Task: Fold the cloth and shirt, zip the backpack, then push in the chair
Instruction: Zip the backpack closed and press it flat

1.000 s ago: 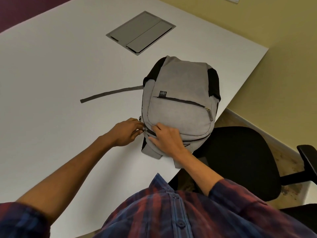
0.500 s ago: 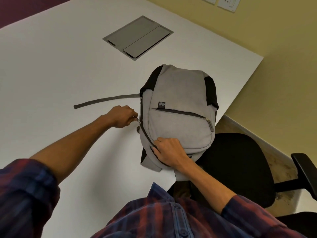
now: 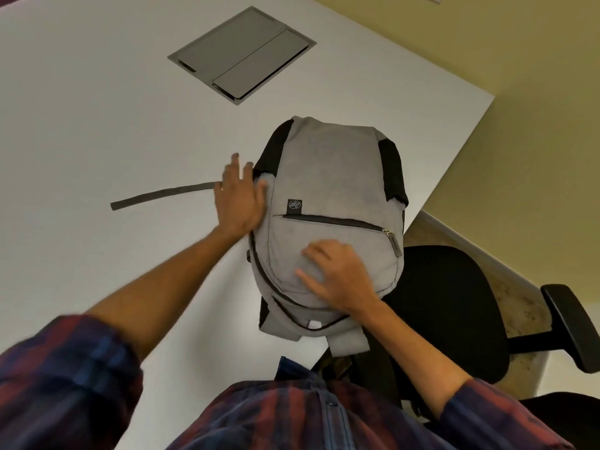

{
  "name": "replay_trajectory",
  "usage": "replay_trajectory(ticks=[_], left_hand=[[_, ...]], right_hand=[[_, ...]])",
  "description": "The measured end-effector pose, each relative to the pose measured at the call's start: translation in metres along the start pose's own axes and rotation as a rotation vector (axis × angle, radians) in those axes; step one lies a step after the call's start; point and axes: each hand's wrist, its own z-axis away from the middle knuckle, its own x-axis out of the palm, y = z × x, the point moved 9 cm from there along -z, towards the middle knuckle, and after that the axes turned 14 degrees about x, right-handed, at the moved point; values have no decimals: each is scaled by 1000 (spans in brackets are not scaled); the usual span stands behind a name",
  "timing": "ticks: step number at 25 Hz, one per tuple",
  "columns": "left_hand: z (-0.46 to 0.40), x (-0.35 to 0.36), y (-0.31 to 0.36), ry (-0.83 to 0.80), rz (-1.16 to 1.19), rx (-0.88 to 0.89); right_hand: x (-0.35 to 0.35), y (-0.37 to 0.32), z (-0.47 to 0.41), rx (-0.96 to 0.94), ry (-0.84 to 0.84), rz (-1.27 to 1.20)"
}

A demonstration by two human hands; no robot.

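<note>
A grey backpack (image 3: 331, 203) with black side panels lies flat on a white table (image 3: 97, 125), close to the table's right edge, with its top end pointing to the far side and its near end reaching just past the table's near edge. A dark grey strap (image 3: 162, 196) runs from the backpack's left side out across the tabletop to the left. The person's left hand (image 3: 238, 198) rests against the backpack's left side, about halfway along it, with the fingers spread open and stretched toward the far side; it grips nothing. The right hand (image 3: 337, 274) lies palm down on the near part of the backpack's front panel, just below the front pocket, with its fingers loosely spread and pressing on the fabric, not closed around anything. The front pocket's dark zipper (image 3: 334, 220) runs across the panel, and its pull sits at the right end. A dark seam line curves around the near left side of the bag. A grey rectangular hatch (image 3: 242, 55) is set into the table on the far side. A black office chair (image 3: 448, 306) stands to the right of the table, near the person, its armrest at the right. The person wears a red and blue plaid shirt.
</note>
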Motion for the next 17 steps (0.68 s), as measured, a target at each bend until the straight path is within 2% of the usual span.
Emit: replay_trajectory(ticks=[1,3,6,12,17], left_hand=[[17,2,24,17,43,25],[55,31,70,-112,68,86],[74,76,89,-228,17,101],[23,107,87,-211,32,144],[-60,129,104,-218,41,226]], right_hand=[[-8,24,-9,96,40,53],[-7,68,-21,253,-37,163],[11,97,-27,309,-119,218],[14,129,-60,374,-42,212],[6,178,-113,422,23,207]])
